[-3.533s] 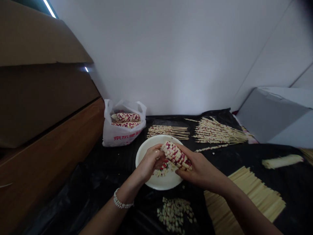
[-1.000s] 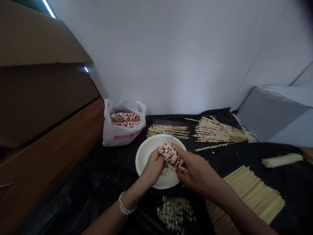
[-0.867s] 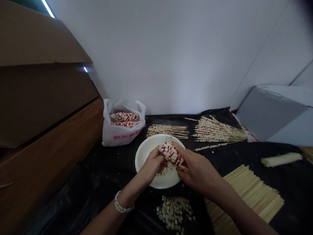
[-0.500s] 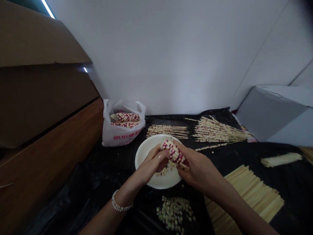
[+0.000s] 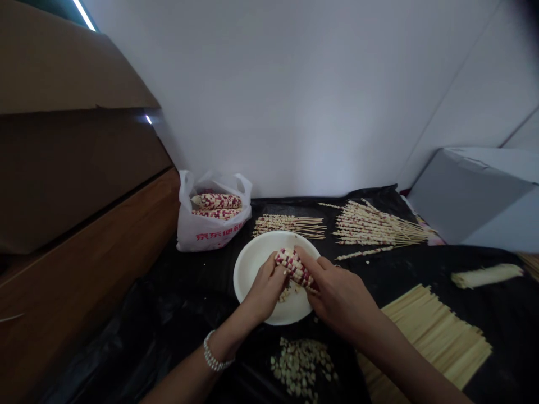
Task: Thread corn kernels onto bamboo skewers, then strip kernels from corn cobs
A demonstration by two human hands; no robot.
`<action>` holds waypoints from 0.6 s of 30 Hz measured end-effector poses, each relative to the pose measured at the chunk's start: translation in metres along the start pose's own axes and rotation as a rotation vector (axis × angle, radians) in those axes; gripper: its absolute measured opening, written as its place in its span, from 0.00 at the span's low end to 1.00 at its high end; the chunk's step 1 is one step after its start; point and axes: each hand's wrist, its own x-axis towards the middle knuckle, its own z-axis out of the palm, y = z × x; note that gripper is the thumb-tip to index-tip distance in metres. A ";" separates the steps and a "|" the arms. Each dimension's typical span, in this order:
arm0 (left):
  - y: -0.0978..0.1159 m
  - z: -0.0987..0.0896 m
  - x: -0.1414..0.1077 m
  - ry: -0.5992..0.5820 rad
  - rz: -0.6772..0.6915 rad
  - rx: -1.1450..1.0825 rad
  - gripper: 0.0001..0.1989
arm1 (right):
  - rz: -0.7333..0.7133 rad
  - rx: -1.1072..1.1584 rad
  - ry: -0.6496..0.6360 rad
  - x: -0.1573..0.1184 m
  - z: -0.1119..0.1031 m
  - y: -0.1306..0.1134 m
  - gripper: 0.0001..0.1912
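Note:
A corn cob with cream and dark red kernels is held tilted over a white bowl. My right hand wraps round its lower right end. At the upper left end, my left hand is closed against the cob, with thumb and fingers on the kernels. Some loose kernels lie in the bowl beneath the hands. The undersides of the fingers are hidden.
A white plastic bag with more cobs stands at the back left. Skewers threaded with kernels lie behind the bowl. Bare sticks, a pale stripped cob and a kernel pile rest on black sheeting. A white box stands right.
Both hands and the cob have dropped slightly lower over the bowl. My left hand has turned and moved nearer the right hand, its thumb now closer against the cob.

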 end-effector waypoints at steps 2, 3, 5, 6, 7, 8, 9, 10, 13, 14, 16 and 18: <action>-0.005 0.001 0.003 0.039 0.019 0.020 0.07 | -0.014 0.093 0.009 0.000 0.001 0.004 0.40; -0.005 0.002 0.004 0.046 0.013 0.021 0.06 | -0.027 0.156 0.018 0.000 0.002 0.006 0.40; -0.001 0.003 0.005 0.017 -0.034 -0.009 0.06 | -0.048 0.258 0.036 0.000 0.002 0.010 0.40; 0.003 0.003 0.005 -0.027 -0.074 -0.040 0.07 | -0.051 0.287 0.044 0.000 0.002 0.012 0.40; 0.008 0.002 0.005 -0.078 -0.111 -0.083 0.08 | -0.048 0.300 0.051 0.001 0.002 0.013 0.40; 0.014 0.001 0.004 -0.135 -0.135 -0.133 0.09 | -0.042 0.308 0.056 0.001 0.002 0.014 0.40; 0.019 0.000 0.003 -0.178 -0.148 -0.179 0.08 | -0.037 0.314 0.059 0.001 0.001 0.015 0.41; 0.024 -0.002 0.003 -0.208 -0.152 -0.210 0.06 | -0.033 0.317 0.058 0.001 0.001 0.015 0.41; 0.032 -0.005 0.002 -0.256 -0.140 -0.241 0.08 | -0.020 0.311 0.054 0.001 -0.001 0.015 0.42; 0.032 -0.006 0.002 -0.253 -0.132 -0.231 0.10 | -0.018 0.304 0.054 0.001 -0.001 0.014 0.42; 0.029 -0.006 0.003 -0.221 -0.119 -0.190 0.12 | -0.013 0.271 0.052 0.001 -0.002 0.011 0.40; 0.024 -0.006 0.004 -0.173 -0.113 -0.142 0.12 | 0.000 0.208 0.046 0.000 -0.002 0.008 0.39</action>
